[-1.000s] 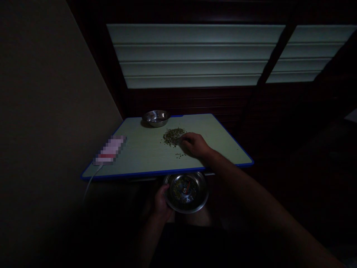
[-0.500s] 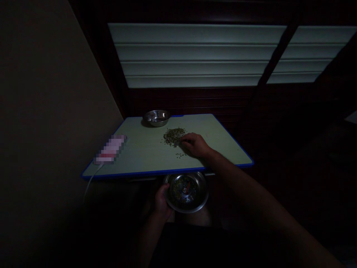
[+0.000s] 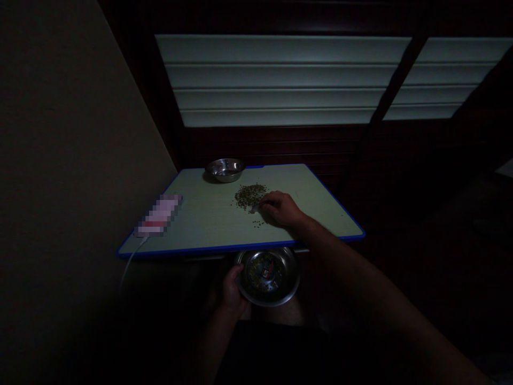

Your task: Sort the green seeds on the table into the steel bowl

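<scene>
My left hand [image 3: 233,289] is closed on the left rim of a steel bowl [image 3: 295,277], held just below the table's front edge. Small bits and a dark patch with a red mark show inside this bowl. Over the table, my right hand [image 3: 282,208] pinches a small, pale, spoon-like tool [image 3: 253,209], whose tip touches the near side of a pile of small brownish-green grains [image 3: 249,195]. A few loose grains [image 3: 258,224] lie nearer to me, left of the right hand. The dim light hides the tool's exact shape.
A second steel bowl [image 3: 225,170] stands at the table's far left. The pale table [image 3: 200,224] has a blue edge. At its left lies a blurred pink phone-like thing [image 3: 159,215] with a white cable [image 3: 130,260]. A wall and a slatted panel [image 3: 276,80] border the table.
The tip of the tool in my right hand has shifted slightly toward me and to the left, at the pile's near edge. My left hand and the bowl stay in place.
</scene>
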The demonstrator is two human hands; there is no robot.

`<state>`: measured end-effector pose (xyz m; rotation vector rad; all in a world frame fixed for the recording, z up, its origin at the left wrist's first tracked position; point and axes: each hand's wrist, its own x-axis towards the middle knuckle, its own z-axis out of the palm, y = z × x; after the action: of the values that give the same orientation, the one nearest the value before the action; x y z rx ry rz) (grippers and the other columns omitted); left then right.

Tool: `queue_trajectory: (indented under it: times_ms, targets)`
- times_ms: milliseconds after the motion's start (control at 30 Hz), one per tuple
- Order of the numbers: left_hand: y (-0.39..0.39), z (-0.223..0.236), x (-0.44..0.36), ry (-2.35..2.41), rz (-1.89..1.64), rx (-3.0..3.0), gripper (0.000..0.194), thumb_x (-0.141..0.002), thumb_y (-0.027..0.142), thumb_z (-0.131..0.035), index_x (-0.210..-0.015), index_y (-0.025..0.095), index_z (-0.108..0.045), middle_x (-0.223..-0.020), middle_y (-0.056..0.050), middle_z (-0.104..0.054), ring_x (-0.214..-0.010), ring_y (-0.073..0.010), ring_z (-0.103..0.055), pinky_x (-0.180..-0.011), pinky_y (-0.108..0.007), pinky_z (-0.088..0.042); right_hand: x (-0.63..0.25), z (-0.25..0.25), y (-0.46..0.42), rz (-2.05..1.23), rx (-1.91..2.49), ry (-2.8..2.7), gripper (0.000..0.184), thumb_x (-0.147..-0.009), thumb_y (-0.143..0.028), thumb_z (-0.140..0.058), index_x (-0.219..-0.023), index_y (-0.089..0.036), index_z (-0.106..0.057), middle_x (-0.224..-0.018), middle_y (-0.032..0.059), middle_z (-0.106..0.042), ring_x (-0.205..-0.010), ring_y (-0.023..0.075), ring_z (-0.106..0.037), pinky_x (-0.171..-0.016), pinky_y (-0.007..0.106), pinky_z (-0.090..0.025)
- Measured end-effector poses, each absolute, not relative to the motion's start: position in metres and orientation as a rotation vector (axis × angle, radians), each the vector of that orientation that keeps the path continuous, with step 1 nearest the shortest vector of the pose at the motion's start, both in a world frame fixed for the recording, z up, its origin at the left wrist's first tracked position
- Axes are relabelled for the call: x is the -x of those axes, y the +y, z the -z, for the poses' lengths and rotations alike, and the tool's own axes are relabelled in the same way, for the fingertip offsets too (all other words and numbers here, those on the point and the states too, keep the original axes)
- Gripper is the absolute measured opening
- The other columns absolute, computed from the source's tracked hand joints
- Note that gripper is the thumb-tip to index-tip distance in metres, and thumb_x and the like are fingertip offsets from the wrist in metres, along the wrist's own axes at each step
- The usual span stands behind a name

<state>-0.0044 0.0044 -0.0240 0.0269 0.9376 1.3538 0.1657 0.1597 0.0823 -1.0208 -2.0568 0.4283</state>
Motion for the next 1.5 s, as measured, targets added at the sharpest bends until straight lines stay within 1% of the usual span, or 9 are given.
queue_trajectory:
  times_ms: [100,200,433,633,800,1000,1100,1300,1500]
  targets:
    - [0.004,0.024,0.005,0.935,-1.336,-0.021,0.016,-0.067,0.023,-0.069,-0.077,0.011,-0.072,-0.073,-0.01,-0.075,-0.07,-0.0246,-0.069,-0.069,-0.034,-0.054,-0.166,-0.082,0.16,-0.433,1.038,-2.046,0.02,-0.074,-0.012,-0.062,-0.086,-0.021,-0.077,-0.089,0.0051,-0.075,-0.088,0.0194,-0.065,-0.087,0.034,-0.048]
    - [0.004,0.024,0.005,0.941,-1.33,-0.01,0.015,-0.067,0.023,-0.069,-0.077,0.013,-0.072,-0.07,-0.008,-0.074,-0.068,-0.025,-0.069,-0.068,-0.035,-0.054,-0.166,-0.082,0.16,-0.443,1.058,-2.026,0.02,-0.074,-0.012,-0.062,-0.084,-0.021,-0.077,-0.088,0.0041,-0.074,-0.086,0.0186,-0.065,-0.086,0.033,-0.048]
    - [0.004,0.019,0.003,0.953,-1.337,-0.016,0.018,-0.065,0.023,-0.068,-0.08,0.014,-0.073,-0.072,-0.008,-0.075,-0.071,-0.0263,-0.07,-0.07,-0.038,-0.055,-0.166,-0.08,0.16,-0.504,1.086,-1.965,0.019,-0.073,-0.012,-0.061,-0.081,-0.02,-0.076,-0.083,0.0028,-0.074,-0.081,0.0166,-0.065,-0.08,0.03,-0.049]
    - [0.003,0.015,0.001,0.981,-1.335,-0.004,0.014,-0.068,0.022,-0.066,-0.074,0.011,-0.073,-0.07,-0.01,-0.075,-0.067,-0.0228,-0.07,-0.065,-0.032,-0.055,-0.166,-0.082,0.158,-0.621,1.09,-1.9,0.018,-0.073,-0.011,-0.058,-0.08,-0.017,-0.074,-0.08,0.0027,-0.074,-0.077,0.0154,-0.065,-0.076,0.027,-0.049]
    - [0.003,0.014,0.001,0.985,-1.334,-0.007,0.013,-0.069,0.022,-0.065,-0.074,0.014,-0.073,-0.07,-0.008,-0.075,-0.066,-0.0224,-0.069,-0.063,-0.033,-0.055,-0.165,-0.083,0.157,-0.633,1.07,-1.894,0.018,-0.072,-0.013,-0.059,-0.08,-0.017,-0.075,-0.081,0.0044,-0.075,-0.078,0.0161,-0.066,-0.078,0.028,-0.049]
    - [0.004,0.014,0.0,0.991,-1.348,-0.021,0.012,-0.068,0.022,-0.065,-0.073,0.014,-0.073,-0.07,-0.008,-0.076,-0.068,-0.023,-0.069,-0.064,-0.033,-0.055,-0.164,-0.082,0.157,-0.718,1.077,-1.873,0.018,-0.072,-0.012,-0.059,-0.079,-0.016,-0.075,-0.078,0.0026,-0.074,-0.075,0.0154,-0.066,-0.075,0.026,-0.05]
    - [0.004,0.015,0.0,0.993,-1.342,-0.035,0.013,-0.068,0.024,-0.066,-0.072,0.014,-0.073,-0.07,-0.008,-0.075,-0.067,-0.0229,-0.069,-0.064,-0.033,-0.055,-0.164,-0.082,0.158,-0.651,1.073,-1.881,0.017,-0.075,-0.013,-0.06,-0.082,-0.017,-0.076,-0.08,0.003,-0.075,-0.076,0.0155,-0.066,-0.075,0.027,-0.05]
    - [0.004,0.017,0.001,0.986,-1.331,-0.019,0.014,-0.068,0.024,-0.064,-0.072,0.013,-0.073,-0.069,-0.009,-0.075,-0.067,-0.0231,-0.07,-0.064,-0.033,-0.055,-0.166,-0.079,0.162,-0.499,1.023,-1.981,0.018,-0.076,-0.013,-0.065,-0.087,-0.019,-0.078,-0.089,0.0045,-0.076,-0.086,0.0171,-0.067,-0.085,0.031,-0.05]
    - [0.004,0.016,0.001,0.979,-1.334,-0.011,0.014,-0.069,0.023,-0.065,-0.073,0.012,-0.073,-0.07,-0.01,-0.076,-0.068,-0.0224,-0.069,-0.066,-0.032,-0.055,-0.167,-0.079,0.162,-0.479,1.011,-2.033,0.018,-0.076,-0.013,-0.066,-0.087,-0.021,-0.079,-0.089,0.0043,-0.076,-0.087,0.0181,-0.067,-0.085,0.032,-0.05]
